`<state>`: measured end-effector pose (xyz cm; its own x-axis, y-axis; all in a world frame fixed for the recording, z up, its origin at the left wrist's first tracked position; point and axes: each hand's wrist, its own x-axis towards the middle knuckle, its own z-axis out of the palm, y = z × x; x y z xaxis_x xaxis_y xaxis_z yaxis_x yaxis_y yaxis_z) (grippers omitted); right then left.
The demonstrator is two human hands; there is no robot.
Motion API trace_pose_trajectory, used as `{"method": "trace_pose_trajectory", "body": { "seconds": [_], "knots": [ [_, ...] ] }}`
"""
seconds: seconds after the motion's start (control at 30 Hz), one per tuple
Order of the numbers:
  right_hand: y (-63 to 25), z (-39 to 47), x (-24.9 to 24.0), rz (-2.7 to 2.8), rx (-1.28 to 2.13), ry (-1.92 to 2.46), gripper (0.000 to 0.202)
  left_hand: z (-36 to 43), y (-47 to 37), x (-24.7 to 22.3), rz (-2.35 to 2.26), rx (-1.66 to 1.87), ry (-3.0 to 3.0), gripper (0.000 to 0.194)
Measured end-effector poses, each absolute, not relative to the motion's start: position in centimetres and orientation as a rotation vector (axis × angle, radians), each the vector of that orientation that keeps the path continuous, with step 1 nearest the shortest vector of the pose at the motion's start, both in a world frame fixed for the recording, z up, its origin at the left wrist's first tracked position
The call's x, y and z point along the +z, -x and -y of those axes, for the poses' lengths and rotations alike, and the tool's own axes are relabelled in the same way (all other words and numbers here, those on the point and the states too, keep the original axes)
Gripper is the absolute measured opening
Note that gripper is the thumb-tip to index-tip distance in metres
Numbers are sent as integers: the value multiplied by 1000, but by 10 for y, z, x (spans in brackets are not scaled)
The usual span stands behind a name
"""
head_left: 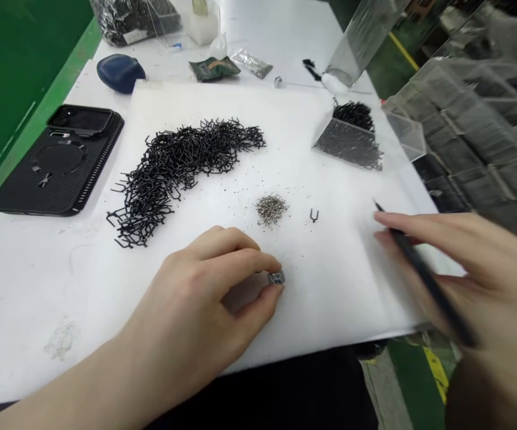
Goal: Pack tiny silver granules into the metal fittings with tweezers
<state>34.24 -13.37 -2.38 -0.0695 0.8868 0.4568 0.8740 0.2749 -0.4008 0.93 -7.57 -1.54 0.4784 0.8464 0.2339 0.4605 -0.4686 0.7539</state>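
Note:
Between thumb and forefinger, my left hand [204, 292] pinches a small grey metal block [277, 277] just above the white foam sheet [222, 209]. My right hand [477, 275], smeared by motion, grips a slim black pen-shaped tool [428, 278] with a thin pointed tip, apart from the sheet's other things. Beyond the block lies a little heap of tiny metal parts [271, 210]. One black fork-shaped piece [314, 215] rests alone to the right of that heap. A long curved pile of similar black forked pieces [181, 164] spreads across the left of the sheet.
A black phone case [61, 161] and a dark blue rounded object [121, 73] are at the left. A clear tray [350, 140] of black pieces stands at the right. Small packets [216, 68] lie at the back. Stacked clear boxes [486, 131] fill the right side.

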Motion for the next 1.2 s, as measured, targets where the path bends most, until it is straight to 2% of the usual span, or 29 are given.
{"method": "trace_pose_trajectory", "body": {
  "seconds": [0.1,0.23,0.4,0.77,0.9,1.03,1.07,1.13,1.2],
  "knots": [
    [-336,123,-16,2084,-155,1546,50,74,-10,-18,-1084,848,-2035,20],
    [-335,105,0,2145,-155,1524,44,71,-10,-13,-1055,893,-1984,18],
    [-317,66,14,2254,75,1452,19,70,-8,-1,-1143,843,-1854,15],
    [-310,33,7,2294,473,1426,17,67,-6,2,-1115,929,-1177,37],
    [-312,24,34,2313,611,1412,8,59,0,3,-1041,838,-951,28],
    [-285,20,58,2026,632,1346,11,52,6,-4,-907,777,-864,19],
    [-274,21,58,1921,705,1262,18,51,7,-6,-890,780,-865,19],
    [-253,24,50,1839,735,1130,28,50,7,-8,-879,797,-868,20],
    [-236,27,34,1742,761,998,29,50,6,-9,-874,810,-855,21]
  ]
}}
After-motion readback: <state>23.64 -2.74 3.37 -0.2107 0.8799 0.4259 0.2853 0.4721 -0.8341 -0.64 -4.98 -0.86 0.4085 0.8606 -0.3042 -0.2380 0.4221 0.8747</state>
